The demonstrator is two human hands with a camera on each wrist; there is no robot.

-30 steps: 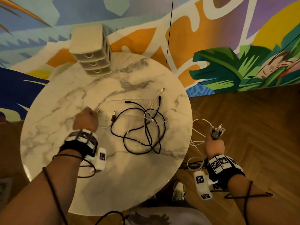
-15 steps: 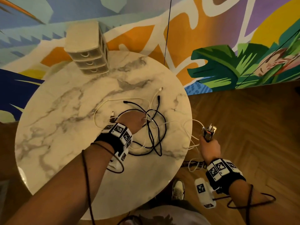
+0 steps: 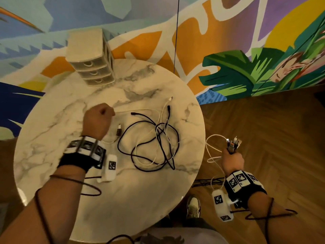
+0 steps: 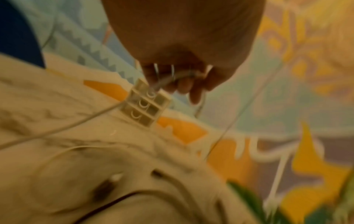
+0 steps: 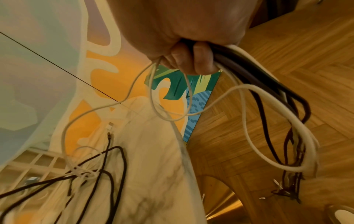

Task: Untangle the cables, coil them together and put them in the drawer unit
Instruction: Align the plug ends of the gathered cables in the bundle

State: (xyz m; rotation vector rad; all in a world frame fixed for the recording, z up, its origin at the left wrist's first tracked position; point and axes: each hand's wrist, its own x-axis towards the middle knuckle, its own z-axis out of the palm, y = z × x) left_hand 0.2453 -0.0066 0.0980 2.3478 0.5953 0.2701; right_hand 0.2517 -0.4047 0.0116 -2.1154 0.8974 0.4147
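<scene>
A tangle of black and white cables lies in the middle of the round marble table. My left hand is fisted left of the tangle and grips a thin white cable that runs right towards the heap. Off the table's right edge, my right hand grips a bundle of cable ends with plugs sticking up; white and dark loops hang below it. A cream drawer unit with three shut drawers stands at the table's far left edge.
A brown plug lies loose beside my left hand. Wooden herringbone floor spreads to the right, and a painted mural wall rises behind the table. My shoe shows below the table's near edge.
My left hand has left the middle of the tangle and moved up and to the left, pulling a white cable out with it. My right hand stayed put, still gripping the bundle.
</scene>
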